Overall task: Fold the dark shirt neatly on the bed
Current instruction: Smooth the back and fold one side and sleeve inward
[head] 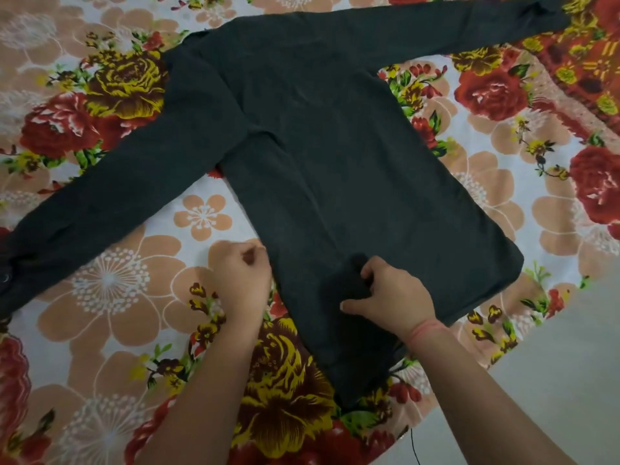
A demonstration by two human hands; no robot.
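The dark long-sleeved shirt (335,156) lies spread flat on the floral bedsheet (110,297), its hem toward me and both sleeves stretched out to the left and the upper right. My left hand (241,276) sits at the shirt's left side edge near the hem, fingers curled, seemingly pinching the cloth edge. My right hand (389,293) rests on the lower body of the shirt, fingers bunching a small fold of dark fabric. A pinkish thread band circles the right wrist.
The bed's edge runs diagonally at the lower right, with pale grey floor (553,380) beyond it. A thin black cable (414,448) hangs near the bed edge at the bottom. A red patterned cloth (590,62) lies at the upper right by the sleeve end.
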